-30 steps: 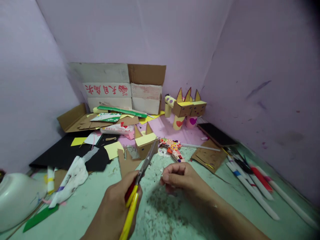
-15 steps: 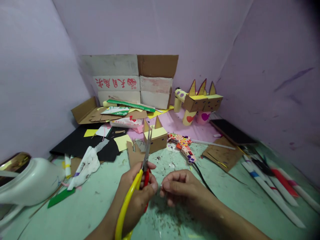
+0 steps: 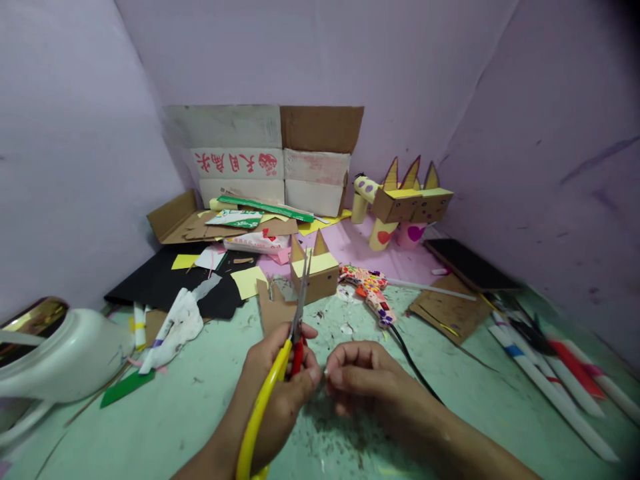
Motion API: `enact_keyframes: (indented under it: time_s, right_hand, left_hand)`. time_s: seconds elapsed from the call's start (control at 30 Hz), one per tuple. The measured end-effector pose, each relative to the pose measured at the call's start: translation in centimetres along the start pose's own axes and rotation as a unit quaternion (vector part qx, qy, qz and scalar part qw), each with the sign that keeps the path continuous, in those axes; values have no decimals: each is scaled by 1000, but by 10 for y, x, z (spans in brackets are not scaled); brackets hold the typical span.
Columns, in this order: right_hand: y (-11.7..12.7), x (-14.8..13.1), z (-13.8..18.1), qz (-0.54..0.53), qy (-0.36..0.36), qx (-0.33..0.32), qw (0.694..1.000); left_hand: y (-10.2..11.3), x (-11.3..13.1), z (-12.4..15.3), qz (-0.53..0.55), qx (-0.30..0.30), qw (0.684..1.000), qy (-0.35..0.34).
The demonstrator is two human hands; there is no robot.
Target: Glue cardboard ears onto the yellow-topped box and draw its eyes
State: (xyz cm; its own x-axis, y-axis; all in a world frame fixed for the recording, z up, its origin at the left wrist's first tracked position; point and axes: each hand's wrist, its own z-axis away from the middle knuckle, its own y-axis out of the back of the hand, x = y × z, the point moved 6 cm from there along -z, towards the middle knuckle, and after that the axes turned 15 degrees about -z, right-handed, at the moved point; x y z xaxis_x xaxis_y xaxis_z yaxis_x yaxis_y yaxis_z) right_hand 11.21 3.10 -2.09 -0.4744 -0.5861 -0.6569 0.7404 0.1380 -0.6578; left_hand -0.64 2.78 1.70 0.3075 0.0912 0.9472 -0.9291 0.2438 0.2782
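Note:
My left hand (image 3: 283,400) is closed around scissors (image 3: 263,413) with yellow handles; their narrow metal blades point up and away. A red piece (image 3: 297,357) shows between the fingers of that hand; its kind is not clear. Close by on the right, my right hand (image 3: 373,380) has thumb and fingers pinched together, with a tiny pale speck at the tips that I cannot identify. Behind the blades stands a small cardboard box with two pointed ears (image 3: 320,277). A cut cardboard piece (image 3: 273,310) lies just left of the blades.
A flower-patterned glue gun (image 3: 370,293) with a black cord lies right of centre. Cardboard animal figures (image 3: 413,203) stand behind it. Paper tubes (image 3: 550,390) lie at right, a white watering can (image 3: 75,353) at left, and black sheets (image 3: 145,277) and cardboard scraps behind.
The whole view has shifted slightly, so things sit a little further right. Both hands keep nearly the same pose, and the scissors remain in my left hand.

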Motion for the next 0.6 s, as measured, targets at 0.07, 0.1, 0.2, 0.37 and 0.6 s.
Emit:
enact_keyframes:
  time_s: [0.07,0.1,0.2,0.37,0.6]
  right_hand:
    - [0,0,0,15,6,-4,1000]
    - [0,0,-1,21,7,-3,1000]
    - [1,0,-1,26,10,4,1000]
    - [0,-2,0,26,23,3,999]
    - [0,-6,1,47,51,14,997]
  left_hand:
    - [0,1,0,-2,-1,1000,-2]
    - [0,1,0,-3,-3,1000,-3]
    - [0,3,1,-10,-6,1000,-11]
    - [-1,4,2,-23,-12,999,-24]
    - [-2,3,2,-28,-16,999,-30]
